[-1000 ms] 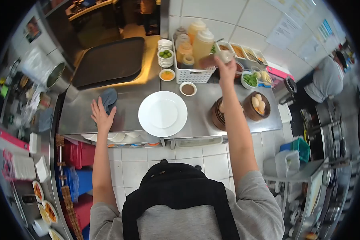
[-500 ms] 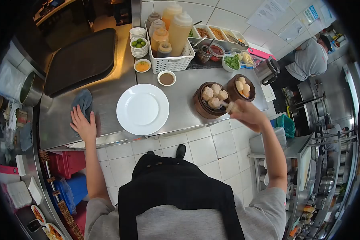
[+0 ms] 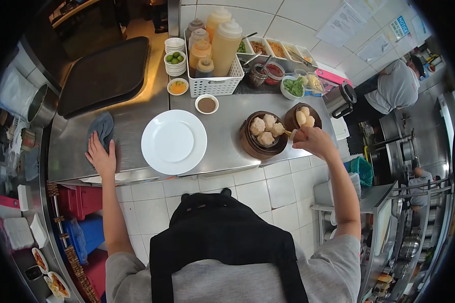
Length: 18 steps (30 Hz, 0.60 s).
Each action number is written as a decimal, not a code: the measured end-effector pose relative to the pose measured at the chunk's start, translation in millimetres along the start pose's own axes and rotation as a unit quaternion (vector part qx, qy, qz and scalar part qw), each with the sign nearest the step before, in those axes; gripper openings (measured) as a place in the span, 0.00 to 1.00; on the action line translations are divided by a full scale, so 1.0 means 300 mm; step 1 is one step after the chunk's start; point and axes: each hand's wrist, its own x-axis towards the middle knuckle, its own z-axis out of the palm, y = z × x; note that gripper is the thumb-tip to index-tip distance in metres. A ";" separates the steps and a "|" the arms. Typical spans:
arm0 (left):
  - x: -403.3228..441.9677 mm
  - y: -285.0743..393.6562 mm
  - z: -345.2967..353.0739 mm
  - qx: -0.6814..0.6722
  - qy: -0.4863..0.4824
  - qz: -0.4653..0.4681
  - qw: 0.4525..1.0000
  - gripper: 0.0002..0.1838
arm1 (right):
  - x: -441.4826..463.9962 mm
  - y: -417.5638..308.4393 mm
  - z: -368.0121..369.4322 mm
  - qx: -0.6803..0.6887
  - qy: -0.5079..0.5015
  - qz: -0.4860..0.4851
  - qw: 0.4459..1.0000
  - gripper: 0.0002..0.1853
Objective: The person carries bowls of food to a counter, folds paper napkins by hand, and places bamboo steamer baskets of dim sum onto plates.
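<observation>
My left hand (image 3: pixel 102 156) lies flat with fingers spread on the counter, its fingertips against a dark grey cloth (image 3: pixel 101 126). At the right, my right hand (image 3: pixel 313 141) is closed beside a round bamboo steamer (image 3: pixel 248 144) holding several pale dumplings (image 3: pixel 265 138). A small yellowish-brown thing (image 3: pixel 291 134) shows at its fingertips, pointing towards the dumplings; I cannot make out its kind. Just behind that hand stands a second steamer (image 3: pixel 289 121) with pale, rounded pieces in it. Between my hands sits a white plate (image 3: pixel 174 141) with nothing on it.
A bowl of brown sauce (image 3: pixel 207 104) and a white basket of squeeze bottles (image 3: pixel 215 87) stand behind the plate. A black tray (image 3: pixel 103 76) lies at the back left. Along the wall are garnish containers (image 3: pixel 275 49). Another person (image 3: pixel 397 86) works at the far right.
My right hand has shifted slightly, and the small thing at its fingertips now shows against the steamer's right rim. My left hand stays on the cloth. The camera view has shifted a little.
</observation>
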 end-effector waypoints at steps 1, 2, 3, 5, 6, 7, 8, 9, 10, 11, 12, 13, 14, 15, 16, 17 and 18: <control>0.001 0.001 -0.001 0.001 0.002 -0.001 1.000 0.34 | 0.006 -0.006 -0.008 -0.006 -0.008 0.004 1.000 0.25; 0.000 0.001 0.000 0.002 0.002 -0.002 1.000 0.34 | 0.014 -0.013 -0.012 -0.012 -0.016 0.008 1.000 0.25; -0.001 0.002 -0.001 0.003 0.002 -0.002 1.000 0.34 | 0.026 -0.021 -0.013 -0.012 -0.015 0.006 1.000 0.25; 0.000 0.003 -0.002 0.004 0.006 0.002 1.000 0.34 | 0.053 -0.033 -0.008 0.014 0.055 -0.043 0.997 0.26; 0.000 0.004 -0.003 0.002 0.009 0.006 1.000 0.34 | 0.072 -0.031 -0.004 0.013 0.056 -0.046 0.997 0.26; 0.000 0.003 -0.002 0.004 0.011 0.004 1.000 0.34 | 0.098 -0.029 0.002 -0.018 0.045 -0.057 0.997 0.27; -0.001 0.003 -0.002 0.005 0.011 0.005 1.000 0.34 | 0.119 -0.032 0.004 -0.050 0.035 -0.069 0.996 0.27; -0.001 0.001 -0.002 0.006 0.011 0.005 1.000 0.34 | 0.130 -0.042 0.005 -0.051 0.038 -0.074 0.995 0.27; 0.000 -0.002 -0.001 0.008 0.014 0.001 1.000 0.34 | 0.135 -0.054 0.008 -0.069 0.042 -0.078 0.994 0.28; 0.000 0.000 -0.002 0.008 0.011 0.001 1.000 0.34 | 0.135 -0.075 0.004 -0.088 0.046 -0.082 0.992 0.28; 0.000 0.000 -0.003 0.008 0.007 0.002 1.000 0.34 | 0.131 -0.096 -0.004 -0.088 0.047 -0.085 0.991 0.28; 0.000 0.001 -0.004 0.009 0.007 -0.001 1.000 0.34 | 0.120 -0.119 -0.016 -0.088 0.030 -0.095 0.991 0.28; 0.001 0.001 -0.003 0.007 0.007 -0.001 1.000 0.34 | 0.110 -0.144 -0.034 -0.087 0.013 -0.104 0.991 0.28; 0.000 -0.001 -0.003 0.005 0.007 -0.001 1.000 0.35 | 0.107 -0.158 -0.046 -0.100 -0.013 -0.104 0.989 0.30; -0.003 -0.004 -0.004 0.006 0.007 -0.001 1.000 0.35 | 0.100 -0.168 -0.057 -0.100 -0.014 -0.105 0.989 0.30; -0.006 -0.006 -0.003 0.005 0.009 0.001 1.000 0.35 | 0.090 -0.174 -0.069 -0.084 -0.015 -0.089 0.992 0.29; -0.004 -0.003 -0.002 0.004 0.012 0.005 1.000 0.35 | 0.084 -0.174 -0.076 -0.067 -0.016 -0.072 0.995 0.29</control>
